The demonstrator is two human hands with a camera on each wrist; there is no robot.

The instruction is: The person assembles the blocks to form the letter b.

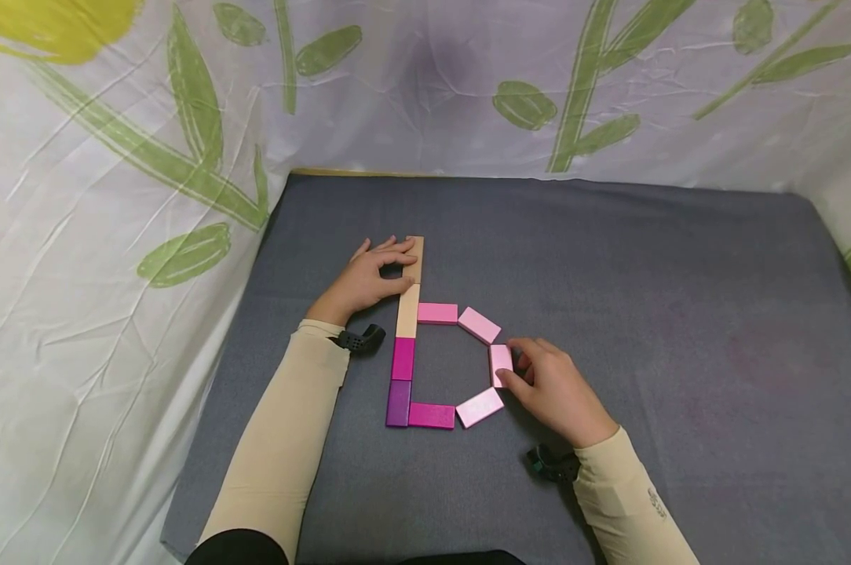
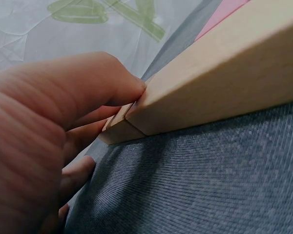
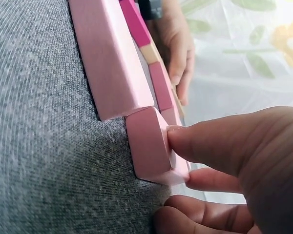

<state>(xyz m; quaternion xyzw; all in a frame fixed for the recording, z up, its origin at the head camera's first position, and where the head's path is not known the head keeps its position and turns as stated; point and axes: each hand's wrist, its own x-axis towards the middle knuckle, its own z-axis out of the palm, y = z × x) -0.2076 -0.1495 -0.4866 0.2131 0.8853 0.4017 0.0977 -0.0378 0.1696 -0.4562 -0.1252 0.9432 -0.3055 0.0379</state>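
Observation:
Wooden blocks lie flat end to end, a straight column with a loop on its right side. My left hand (image 1: 360, 281) touches the two plain wood blocks at the column's top, the upper block (image 1: 415, 267) with the fingertips and the lower block (image 1: 407, 315) near the thumb. Its fingers are fairly straight. My right hand (image 1: 560, 392) pinches a pale pink block (image 1: 499, 361) at the loop's right side between thumb and index finger. In the right wrist view, the thumb presses that block's (image 3: 149, 141) upper face; the other fingers lie lower, off it.
Below the wood blocks come a magenta block (image 1: 403, 359) and a purple block (image 1: 399, 403). The loop also has a dark pink block (image 1: 431, 415), a pale block (image 1: 479, 407) and two pink blocks (image 1: 437, 313) at its top. Grey cloth (image 1: 644, 275) covers the table; a printed curtain (image 1: 425, 94) hangs behind.

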